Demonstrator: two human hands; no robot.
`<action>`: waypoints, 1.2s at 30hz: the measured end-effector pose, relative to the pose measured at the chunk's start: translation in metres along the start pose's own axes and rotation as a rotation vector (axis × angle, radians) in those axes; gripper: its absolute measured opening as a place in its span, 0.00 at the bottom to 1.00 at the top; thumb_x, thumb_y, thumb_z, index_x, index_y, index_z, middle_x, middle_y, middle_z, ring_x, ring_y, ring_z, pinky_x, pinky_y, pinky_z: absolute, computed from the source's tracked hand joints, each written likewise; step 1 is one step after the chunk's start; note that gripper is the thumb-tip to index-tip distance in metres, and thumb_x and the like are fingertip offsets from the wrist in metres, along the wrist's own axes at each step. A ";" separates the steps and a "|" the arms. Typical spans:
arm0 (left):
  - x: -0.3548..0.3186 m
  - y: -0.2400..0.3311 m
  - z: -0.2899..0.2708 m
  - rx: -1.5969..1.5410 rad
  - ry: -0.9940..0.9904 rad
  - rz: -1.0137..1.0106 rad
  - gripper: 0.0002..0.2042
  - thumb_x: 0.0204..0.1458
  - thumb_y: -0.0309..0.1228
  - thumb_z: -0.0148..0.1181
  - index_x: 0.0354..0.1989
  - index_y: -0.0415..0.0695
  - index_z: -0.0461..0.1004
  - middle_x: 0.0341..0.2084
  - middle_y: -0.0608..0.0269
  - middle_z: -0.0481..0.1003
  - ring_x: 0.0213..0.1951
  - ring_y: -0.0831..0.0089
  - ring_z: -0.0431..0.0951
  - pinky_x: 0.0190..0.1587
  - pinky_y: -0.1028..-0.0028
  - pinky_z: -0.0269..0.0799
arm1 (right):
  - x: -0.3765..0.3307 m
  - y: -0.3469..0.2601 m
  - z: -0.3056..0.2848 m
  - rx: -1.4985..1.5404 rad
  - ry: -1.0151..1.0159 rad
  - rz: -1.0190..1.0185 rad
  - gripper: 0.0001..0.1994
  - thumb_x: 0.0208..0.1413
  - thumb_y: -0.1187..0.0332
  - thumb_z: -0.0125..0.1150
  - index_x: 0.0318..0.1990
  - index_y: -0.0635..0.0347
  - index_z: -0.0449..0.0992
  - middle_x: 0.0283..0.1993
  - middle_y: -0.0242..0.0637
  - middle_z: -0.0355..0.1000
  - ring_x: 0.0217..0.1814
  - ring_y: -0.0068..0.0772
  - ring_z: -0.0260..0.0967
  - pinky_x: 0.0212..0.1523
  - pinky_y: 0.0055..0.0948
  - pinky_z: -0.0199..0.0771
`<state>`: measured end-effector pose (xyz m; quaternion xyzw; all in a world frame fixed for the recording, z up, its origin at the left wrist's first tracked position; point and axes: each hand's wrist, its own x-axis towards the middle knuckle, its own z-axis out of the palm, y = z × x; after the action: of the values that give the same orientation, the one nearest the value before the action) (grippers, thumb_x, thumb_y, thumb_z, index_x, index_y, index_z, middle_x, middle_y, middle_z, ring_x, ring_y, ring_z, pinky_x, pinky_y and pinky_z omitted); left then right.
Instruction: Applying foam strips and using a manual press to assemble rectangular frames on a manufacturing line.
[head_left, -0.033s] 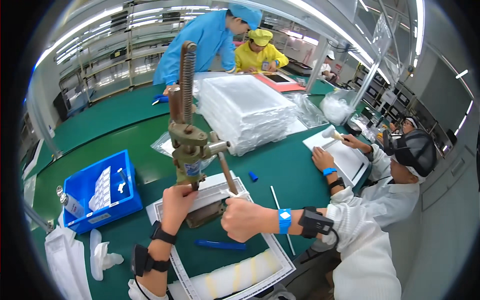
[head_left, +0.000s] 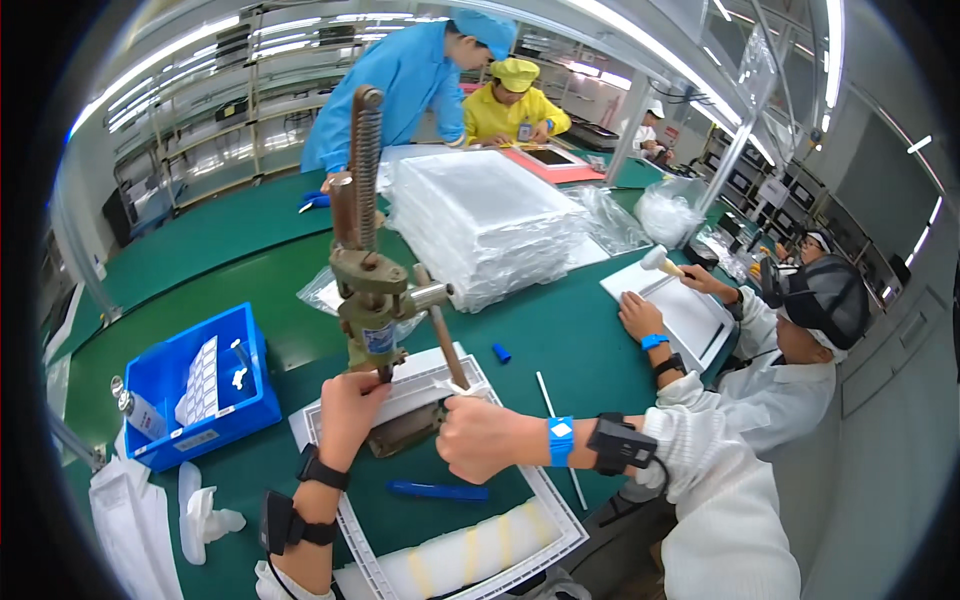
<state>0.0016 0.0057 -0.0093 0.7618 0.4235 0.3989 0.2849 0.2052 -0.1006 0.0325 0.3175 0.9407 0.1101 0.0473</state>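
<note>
A green hand-operated press (head_left: 368,300) with a tall spring stands in front of me. My right hand (head_left: 482,440) is closed round the white-wrapped lower end of its lever (head_left: 443,345). My left hand (head_left: 350,408) is at the press's tip, thumb and fingers pinched together there on the top edge of a white rectangular frame (head_left: 356,535); what lies between the fingers is hidden. The frame surrounds the metal press base (head_left: 408,430). Inside it lie a long blue tool (head_left: 438,491) and, by the near edge, a white padded roll (head_left: 470,548) with yellowish strips.
At left stand a blue bin (head_left: 212,440) with a bottle and labels, and a white cloth (head_left: 212,520). Behind the press is a plastic-wrapped stack (head_left: 485,220). A blue cap (head_left: 501,353) and white rod (head_left: 560,440) lie right. A co-worker there holds a mallet (head_left: 660,260).
The whole view has shifted slightly leftward. Both hands keep their places on the lever and frame, and the press lever looks the same.
</note>
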 end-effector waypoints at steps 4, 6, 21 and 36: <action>-0.001 0.008 -0.002 0.019 -0.044 -0.076 0.10 0.45 0.28 0.68 0.34 0.35 0.82 0.25 0.44 0.79 0.28 0.53 0.82 0.33 0.67 0.75 | 0.002 -0.001 0.006 -0.033 0.012 0.002 0.12 0.40 0.60 0.59 0.14 0.57 0.75 0.15 0.37 0.70 0.17 0.37 0.65 0.33 0.34 0.61; -0.002 0.006 -0.001 0.021 -0.034 -0.057 0.10 0.45 0.28 0.68 0.34 0.35 0.82 0.25 0.44 0.79 0.28 0.54 0.83 0.33 0.67 0.75 | 0.000 -0.002 -0.003 -0.046 -0.013 -0.002 0.12 0.41 0.60 0.59 0.14 0.56 0.75 0.15 0.37 0.71 0.17 0.36 0.65 0.34 0.33 0.61; -0.006 -0.004 -0.004 0.010 0.050 0.032 0.10 0.45 0.26 0.69 0.33 0.32 0.82 0.24 0.47 0.81 0.27 0.65 0.84 0.32 0.73 0.76 | 0.009 0.074 -0.150 0.818 1.087 0.219 0.05 0.50 0.74 0.50 0.31 0.62 0.73 0.31 0.44 0.70 0.35 0.41 0.70 0.38 0.34 0.71; -0.007 -0.003 -0.012 -0.080 0.013 -0.019 0.08 0.47 0.25 0.68 0.34 0.34 0.83 0.30 0.49 0.83 0.31 0.65 0.85 0.38 0.72 0.79 | -0.070 0.006 -0.055 1.284 0.795 0.730 0.12 0.66 0.73 0.52 0.53 0.68 0.75 0.52 0.38 0.75 0.55 0.27 0.72 0.58 0.27 0.71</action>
<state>-0.0122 0.0024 -0.0074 0.7430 0.4164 0.4178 0.3161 0.2559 -0.1485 0.0889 0.5047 0.6056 -0.3347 -0.5162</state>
